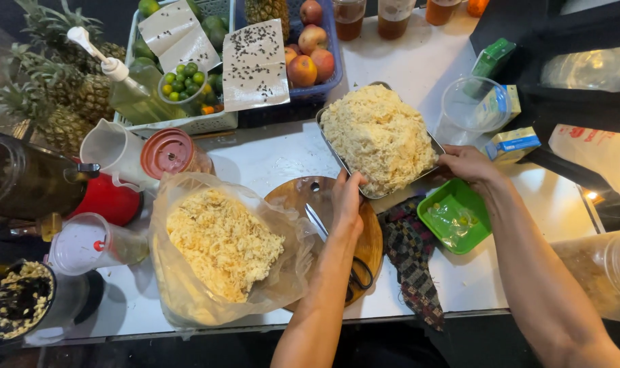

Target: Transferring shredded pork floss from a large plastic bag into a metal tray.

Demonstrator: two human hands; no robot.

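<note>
Both hands on a metal tray (427, 140) heaped with pale shredded stuff (378, 133), tray sits tilted at back-centre of the white table (398, 65). Left hand (347, 197) grips the tray's near edge, fingers curled over the rim, grip clamped on it. Right hand (468, 165) holds the tray's right corner, fingers closed on the rim too. Just left of the tray and nearer the person, an open clear plastic bag (187, 286) holding more of the same shreds. Under the left wrist a round wooden cutting board (372, 242) with scissors (356, 276) lying on it. Dark patterned cloth (412, 259) beside the board, touching a green square dish (453, 217) under the right forearm. Behind: blue basket of apples (308, 51), white basket with small green limes (182, 78), pineapples (58, 95) far left, clear plastic cup (470, 105) right of the tray.
</note>
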